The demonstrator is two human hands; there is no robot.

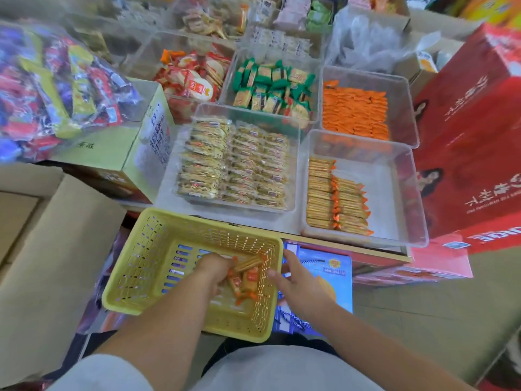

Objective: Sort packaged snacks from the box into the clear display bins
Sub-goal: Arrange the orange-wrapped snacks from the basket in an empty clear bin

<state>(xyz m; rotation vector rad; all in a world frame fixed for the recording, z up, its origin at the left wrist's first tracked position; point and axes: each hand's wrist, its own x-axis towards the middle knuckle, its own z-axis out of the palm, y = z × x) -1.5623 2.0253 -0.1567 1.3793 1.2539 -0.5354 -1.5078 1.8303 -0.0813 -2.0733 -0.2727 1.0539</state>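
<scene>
- Pale yellow basket (135,249), its walls dotted with rows of small slots.
- Inside it, golden snack packs (248,276) with bright orange ends.
- Same gold and orange on the cracker rows (332,198), stripe after stripe.
- Solid orange packets (353,114), one flat block of colour.
- And green-and-gold packets (270,86).
- Big red box (473,142), white lettering.

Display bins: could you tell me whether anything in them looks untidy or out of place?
The green-wrapped packs lie jumbled at all angles; the orange packs and cracker packs sit in neat rows.
</scene>
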